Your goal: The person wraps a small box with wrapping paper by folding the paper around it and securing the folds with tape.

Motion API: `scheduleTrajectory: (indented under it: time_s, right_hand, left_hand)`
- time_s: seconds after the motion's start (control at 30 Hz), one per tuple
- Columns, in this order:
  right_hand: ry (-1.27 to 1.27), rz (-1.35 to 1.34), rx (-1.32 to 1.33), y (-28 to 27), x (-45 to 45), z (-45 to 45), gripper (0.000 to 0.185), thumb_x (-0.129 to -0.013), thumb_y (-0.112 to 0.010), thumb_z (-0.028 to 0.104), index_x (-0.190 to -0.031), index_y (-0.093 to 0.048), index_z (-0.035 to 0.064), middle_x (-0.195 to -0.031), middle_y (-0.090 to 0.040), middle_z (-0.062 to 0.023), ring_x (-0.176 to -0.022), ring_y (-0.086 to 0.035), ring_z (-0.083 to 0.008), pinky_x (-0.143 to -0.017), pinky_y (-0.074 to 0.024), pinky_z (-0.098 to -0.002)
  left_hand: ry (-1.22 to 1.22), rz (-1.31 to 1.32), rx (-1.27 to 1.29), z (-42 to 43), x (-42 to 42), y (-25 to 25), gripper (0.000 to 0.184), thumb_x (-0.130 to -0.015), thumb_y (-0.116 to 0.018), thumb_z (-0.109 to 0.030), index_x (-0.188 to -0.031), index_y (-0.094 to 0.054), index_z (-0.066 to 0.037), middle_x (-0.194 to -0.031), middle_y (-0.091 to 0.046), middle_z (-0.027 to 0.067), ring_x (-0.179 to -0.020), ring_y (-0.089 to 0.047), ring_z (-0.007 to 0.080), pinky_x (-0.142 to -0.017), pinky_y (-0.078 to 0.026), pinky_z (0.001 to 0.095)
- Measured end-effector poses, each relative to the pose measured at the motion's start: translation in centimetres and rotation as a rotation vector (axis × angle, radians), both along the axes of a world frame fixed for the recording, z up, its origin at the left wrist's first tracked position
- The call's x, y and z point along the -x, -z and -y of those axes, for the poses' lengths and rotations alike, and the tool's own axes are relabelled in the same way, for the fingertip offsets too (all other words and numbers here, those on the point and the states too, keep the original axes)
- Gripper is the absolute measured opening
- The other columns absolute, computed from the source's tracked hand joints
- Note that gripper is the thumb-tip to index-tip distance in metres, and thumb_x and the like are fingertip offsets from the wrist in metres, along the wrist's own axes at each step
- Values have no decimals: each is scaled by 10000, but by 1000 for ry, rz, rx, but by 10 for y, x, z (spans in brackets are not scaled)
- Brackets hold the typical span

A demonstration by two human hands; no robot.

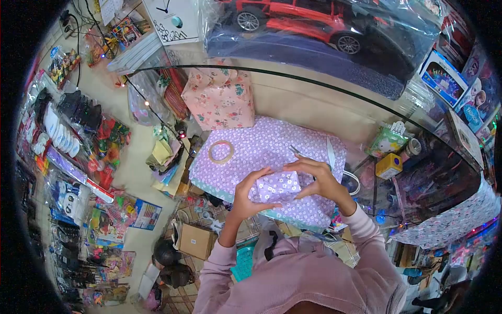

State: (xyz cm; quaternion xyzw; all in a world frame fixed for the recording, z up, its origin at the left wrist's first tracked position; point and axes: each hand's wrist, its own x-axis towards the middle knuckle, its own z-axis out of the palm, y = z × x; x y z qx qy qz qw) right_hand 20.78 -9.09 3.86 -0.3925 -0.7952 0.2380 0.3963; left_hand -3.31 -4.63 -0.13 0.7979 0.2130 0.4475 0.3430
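Observation:
Between my two hands is a small box-shaped packet covered in purple flowered paper. My left hand curves around its left side, with thumb and fingers apart. At its right side, my right hand has its thumb near the packet's edge and its fingers over the top corner. Beneath lies a larger sheet of the same purple flowered paper. A tape roll rests on that sheet at the left. Scissors show just above my right hand, partly hidden by it.
A pink flowered package stands behind the sheet. A glass edge curves across the back, below a boxed red toy car. To the right is a yellow box. A cardboard box sits lower left.

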Motion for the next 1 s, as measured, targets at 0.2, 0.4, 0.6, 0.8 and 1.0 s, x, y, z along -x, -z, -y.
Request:
scheduleTrajectory:
  time_s: [0.2,0.4,0.6,0.8,1.0]
  right_hand:
    - [95,-119,-65,-14,16,1,683,-571,-869,258,-1171,-616,52,-1160,-627,-119,-1096,-591,-283,-1032,-385,-440]
    - [109,-27,-274,9,11,7,551,-667,-835,241,-1156,-639,81,-1129,-639,-101,-1094,-594,-260,-1024,-392,-438]
    - [132,12,-245,3,27,14,432,-739,-780,171,-1146,-658,90,-1185,-639,-83,-1174,-564,-246,-1068,-355,-467]
    - [79,29,-246,12,29,5,277,-770,-742,129,-1043,-707,103,-1092,-682,-53,-1103,-598,-225,-1078,-327,-493]
    - [-1,-48,-133,9,23,-4,148,-803,-707,132,-947,-717,100,-1011,-699,-18,-1035,-613,-189,-1087,-271,-484]
  left_hand:
    - [-39,102,69,-7,-3,7,942,-512,-921,-185,-1315,-454,-27,-1190,-618,160,-1112,-593,262,-955,-450,374]
    - [-63,227,166,-13,-6,18,1039,-499,-931,-197,-1349,-355,-35,-1184,-609,186,-1117,-580,264,-956,-442,377]
    - [-72,289,171,-15,-7,18,1082,-479,-929,-237,-1356,-328,-39,-1173,-604,186,-1113,-578,267,-953,-443,375]
    - [-15,435,4,-22,-13,28,1056,-510,-913,-233,-1366,-316,-72,-1243,-509,179,-1144,-551,306,-950,-448,406]
    - [-22,146,-106,-21,-4,11,615,-600,-866,-197,-1147,-610,-81,-1369,-348,153,-1172,-520,336,-948,-463,440]
